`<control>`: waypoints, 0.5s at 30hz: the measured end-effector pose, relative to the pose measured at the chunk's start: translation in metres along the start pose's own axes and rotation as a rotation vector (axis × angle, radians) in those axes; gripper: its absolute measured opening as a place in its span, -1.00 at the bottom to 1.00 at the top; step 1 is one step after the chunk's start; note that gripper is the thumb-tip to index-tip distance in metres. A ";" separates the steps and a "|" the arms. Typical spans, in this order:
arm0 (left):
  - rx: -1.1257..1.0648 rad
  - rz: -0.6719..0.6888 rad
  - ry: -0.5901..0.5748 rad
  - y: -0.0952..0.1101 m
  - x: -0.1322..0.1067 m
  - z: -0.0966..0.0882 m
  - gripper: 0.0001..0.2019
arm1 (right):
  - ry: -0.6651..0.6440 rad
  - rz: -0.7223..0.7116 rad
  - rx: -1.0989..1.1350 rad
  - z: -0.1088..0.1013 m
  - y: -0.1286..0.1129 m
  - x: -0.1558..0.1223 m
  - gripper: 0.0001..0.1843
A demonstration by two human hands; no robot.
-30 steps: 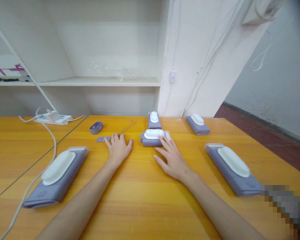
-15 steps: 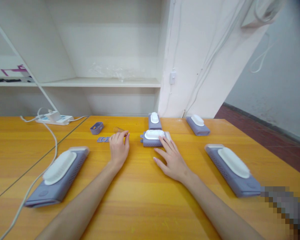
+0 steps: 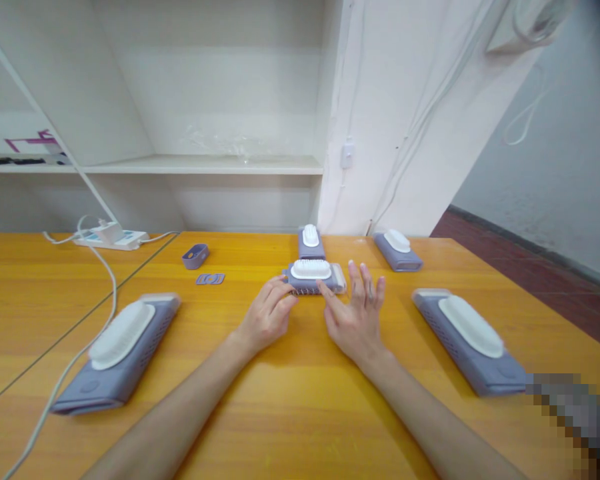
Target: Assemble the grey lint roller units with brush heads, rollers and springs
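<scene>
A small grey-purple device with a white bristled brush-like top (image 3: 311,269) lies crosswise on the table between my hands. My left hand (image 3: 266,315) is closed in a pinch at its front left corner. From those fingers a thin, glinting strip (image 3: 306,291) runs along the device's perforated front edge; its exact kind is too small to make out. With its index finger, my right hand (image 3: 356,317) touches the strip's right part near the front edge. The other right fingers are spread and raised, holding nothing. A clear piece shows at the device's right end.
Similar devices lie at left (image 3: 117,353), right (image 3: 470,340), back right (image 3: 398,251) and behind the middle one (image 3: 311,244). A purple ring-shaped part (image 3: 195,256) and flat cut-out piece (image 3: 211,279) lie left. A power strip (image 3: 113,237) and white cable (image 3: 111,293) are farther left.
My left hand has moved right to the device, and the thin brownish item beside it has left its spot. My right hand has shifted from the device's right end to its front edge.
</scene>
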State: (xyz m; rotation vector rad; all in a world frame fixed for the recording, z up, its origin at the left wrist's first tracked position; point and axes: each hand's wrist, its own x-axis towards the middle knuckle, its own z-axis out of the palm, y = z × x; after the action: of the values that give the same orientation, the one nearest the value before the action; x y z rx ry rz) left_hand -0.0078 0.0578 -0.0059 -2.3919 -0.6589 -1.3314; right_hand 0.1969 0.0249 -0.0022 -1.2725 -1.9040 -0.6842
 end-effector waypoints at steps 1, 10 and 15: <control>0.004 -0.011 0.014 0.000 0.001 0.000 -0.77 | 0.028 0.021 0.000 0.000 0.001 0.000 -0.48; -0.035 0.016 -0.049 0.003 0.001 0.001 -0.73 | -0.021 -0.040 -0.006 0.000 0.003 0.001 -0.61; -0.097 -0.011 -0.079 0.005 -0.001 0.000 -0.63 | -0.166 -0.033 -0.035 -0.002 0.003 0.003 -0.54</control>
State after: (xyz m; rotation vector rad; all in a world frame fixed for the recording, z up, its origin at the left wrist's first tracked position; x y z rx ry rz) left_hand -0.0056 0.0532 -0.0072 -2.5327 -0.6435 -1.3073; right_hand 0.1992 0.0264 0.0013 -1.3587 -2.0587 -0.6482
